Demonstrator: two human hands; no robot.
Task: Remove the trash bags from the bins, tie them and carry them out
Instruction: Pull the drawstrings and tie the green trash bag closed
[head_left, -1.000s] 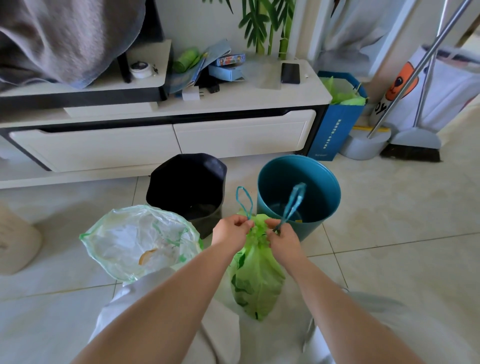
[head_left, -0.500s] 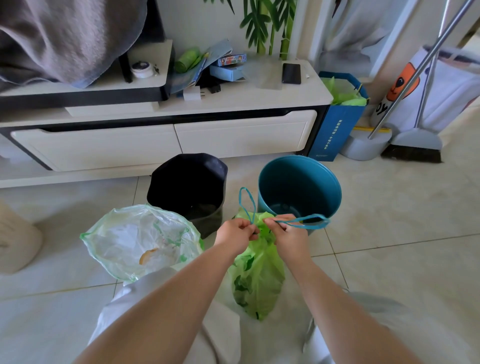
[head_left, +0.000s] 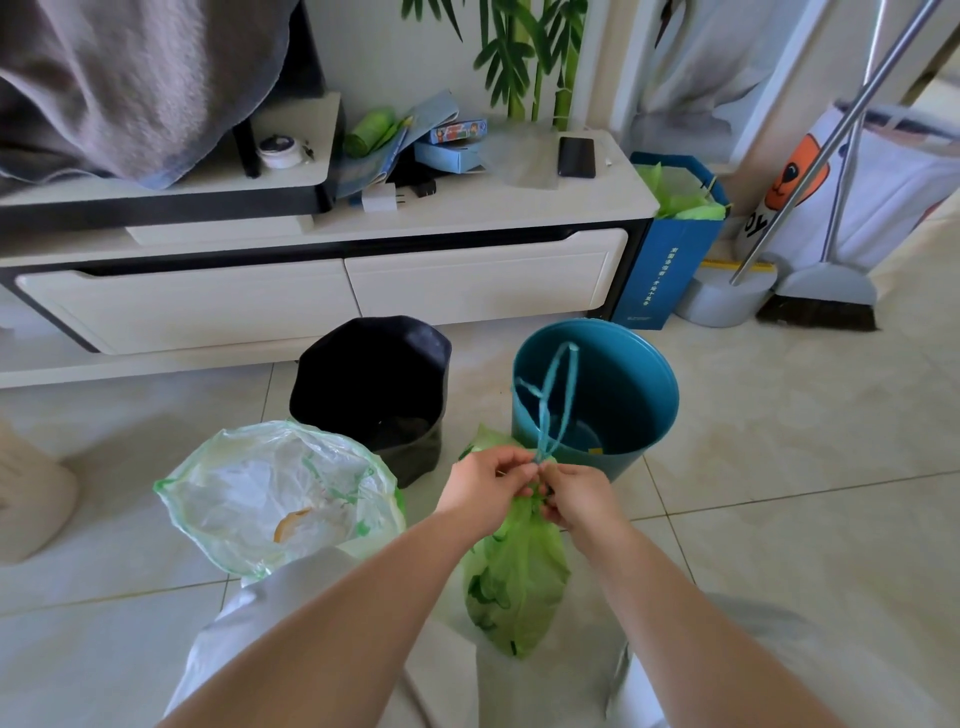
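A small green trash bag (head_left: 514, 582) hangs between my knees, its neck gathered. My left hand (head_left: 483, 488) and my right hand (head_left: 576, 499) meet at the neck and both pinch the blue drawstring (head_left: 553, 405), whose loops stand up in front of the teal bin (head_left: 623, 415). To the left stands a second bag (head_left: 270, 499), pale green and translucent, mouth wide open with white paper and a peel inside. The black bin (head_left: 374, 389) behind it and the teal bin hold no bag.
A white TV cabinet (head_left: 467, 280) with drawers runs along the wall behind the bins. A blue paper bag (head_left: 660, 270), a dustpan and a broom (head_left: 826, 291) stand at the right. A pale object (head_left: 26, 499) sits at the left edge. Tiled floor extends right.
The two drawstring loops were apart, one in each hand. My right hand swung its loop right, then back; now both hands are together at the neck and the loops stand crossed.
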